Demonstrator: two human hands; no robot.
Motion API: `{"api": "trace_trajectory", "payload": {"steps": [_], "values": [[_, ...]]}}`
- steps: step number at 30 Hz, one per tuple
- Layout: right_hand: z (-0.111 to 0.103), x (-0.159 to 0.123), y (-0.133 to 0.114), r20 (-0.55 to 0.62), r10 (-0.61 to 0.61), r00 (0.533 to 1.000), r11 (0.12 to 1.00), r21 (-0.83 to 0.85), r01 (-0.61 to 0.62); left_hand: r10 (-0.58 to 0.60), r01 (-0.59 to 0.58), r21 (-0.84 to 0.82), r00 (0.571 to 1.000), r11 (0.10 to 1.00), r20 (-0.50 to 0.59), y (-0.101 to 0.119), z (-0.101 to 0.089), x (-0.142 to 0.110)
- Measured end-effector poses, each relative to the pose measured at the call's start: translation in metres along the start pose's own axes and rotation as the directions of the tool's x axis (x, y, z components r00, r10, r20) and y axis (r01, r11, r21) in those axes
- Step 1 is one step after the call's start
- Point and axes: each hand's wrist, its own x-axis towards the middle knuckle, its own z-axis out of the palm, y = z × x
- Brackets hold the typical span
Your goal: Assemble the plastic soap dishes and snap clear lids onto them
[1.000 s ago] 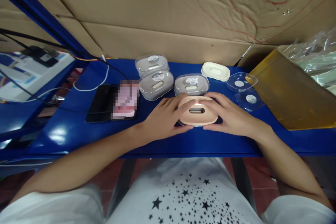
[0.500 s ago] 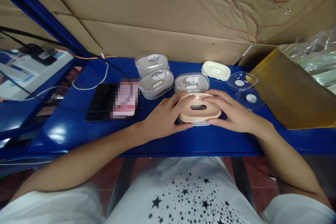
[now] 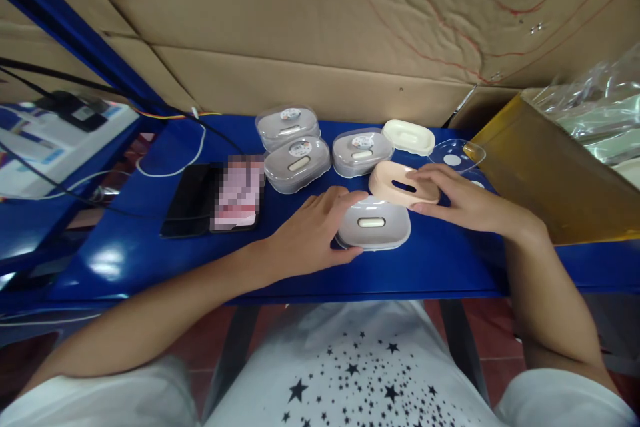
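In my right hand [image 3: 450, 197] is a peach oval cover [image 3: 395, 195] with a slot in its middle, held by its right end and lifted and tilted. Below it on the table lies a grey oval box [image 3: 380, 232] with a pale bar showing in its slot. My left hand [image 3: 320, 230] is curved around that box's left end, thumb at the near side and fingers at the far side. Further back sit several grey oval boxes [image 3: 297, 163] under clear lids with round stickers. A cream oval piece [image 3: 409, 137] rests behind the peach cover.
A clear lid [image 3: 463, 155] lies right of the cream piece, with another partly behind my right hand. A yellow-brown bin [image 3: 545, 180] holding plastic-wrapped pieces stands at the right. Phones [image 3: 187, 200], cables and a power strip [image 3: 100, 130] are at the left. Cardboard backs the blue table [image 3: 280, 280].
My right hand has lifted the peach cover off the grey box and moved it right and away from me. The left hand has let go of the cover and stays by the box.
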Motion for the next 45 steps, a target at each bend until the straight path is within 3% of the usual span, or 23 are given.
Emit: {"api": "trace_trajectory", "payload": {"steps": [4,6,9,12,15,17,18,20,21,23,25,27,30,34,36,37,39,41,42,45], "values": [[-0.008,0.003,0.005,-0.080,0.000,0.997,0.996,-0.085,-0.007,0.084,-0.086,0.023,0.994,0.996,0.076,0.002,-0.005,-0.003],[-0.012,0.004,0.013,-0.174,0.008,0.985,0.989,-0.144,-0.034,0.121,-0.124,0.032,0.989,0.992,0.082,0.002,-0.005,-0.004],[-0.016,0.005,0.035,-0.302,0.113,0.946,0.937,-0.284,-0.203,0.145,-0.150,0.044,0.985,0.988,0.089,0.001,-0.004,-0.004],[-0.017,0.008,0.052,-0.329,0.189,0.925,0.899,-0.321,-0.298,0.142,-0.148,0.068,0.986,0.987,0.085,0.002,-0.004,-0.005],[-0.019,0.009,0.046,-0.429,0.166,0.888,0.931,-0.228,-0.285,0.116,-0.122,0.096,0.991,0.988,0.070,0.006,-0.004,-0.004],[-0.021,0.007,0.027,-0.550,0.147,0.822,0.957,-0.131,-0.259,0.073,-0.078,0.103,0.996,0.992,0.049,0.008,-0.004,-0.004],[-0.021,0.006,0.014,-0.606,0.149,0.781,0.975,-0.039,-0.217,0.054,-0.057,0.104,0.998,0.993,0.035,0.009,-0.003,-0.004],[-0.021,0.001,-0.012,-0.679,0.198,0.707,0.962,0.272,-0.008,0.033,-0.032,0.112,0.999,0.993,-0.012,0.009,-0.001,-0.003],[-0.019,-0.001,-0.025,-0.660,0.213,0.721,0.901,0.417,0.116,0.036,-0.029,0.114,0.998,0.993,-0.053,0.008,0.001,-0.003],[-0.014,-0.003,-0.047,-0.545,0.181,0.819,0.715,0.645,0.271,0.061,-0.045,0.098,0.983,0.994,-0.174,0.006,0.003,-0.001],[-0.007,-0.003,-0.062,-0.375,0.089,0.923,0.539,0.797,0.272,0.113,-0.098,0.062,0.938,0.993,-0.329,0.005,0.003,0.000],[0.002,0.000,-0.069,-0.193,0.030,0.981,0.425,0.891,0.162,0.159,-0.156,0.043,0.891,0.987,-0.425,0.004,0.001,0.000],[0.015,0.009,-0.068,0.020,0.047,0.999,0.330,0.944,-0.034,0.150,-0.139,0.056,0.909,0.989,-0.388,0.004,-0.001,0.000],[0.024,0.020,-0.056,0.128,0.107,0.986,0.271,0.950,-0.153,0.130,-0.106,0.101,0.955,0.989,-0.267,0.003,0.004,0.000],[0.022,0.021,-0.051,0.143,0.079,0.987,0.320,0.934,-0.161,0.133,-0.108,0.111,0.960,0.988,-0.248,0.002,0.007,0.000],[0.019,0.020,-0.049,0.137,0.046,0.989,0.386,0.911,-0.144,0.134,-0.109,0.114,0.960,0.987,-0.244,0.002,0.007,0.000],[0.012,0.014,-0.048,0.100,-0.023,0.995,0.616,0.785,-0.065,0.145,-0.119,0.119,0.961,0.986,-0.234,0.004,0.006,0.000],[0.003,0.006,-0.051,0.007,-0.055,0.998,0.855,0.516,0.044,0.163,-0.138,0.122,0.960,0.983,-0.226,0.007,0.002,-0.001],[0.000,0.002,-0.053,-0.059,-0.062,0.996,0.930,0.360,0.080,0.171,-0.147,0.124,0.960,0.981,-0.220,0.008,0.000,-0.001],[-0.004,-0.006,-0.059,-0.216,-0.129,0.968,0.987,0.067,0.147,0.179,-0.155,0.135,0.967,0.979,-0.181,0.010,-0.007,-0.001]]}}
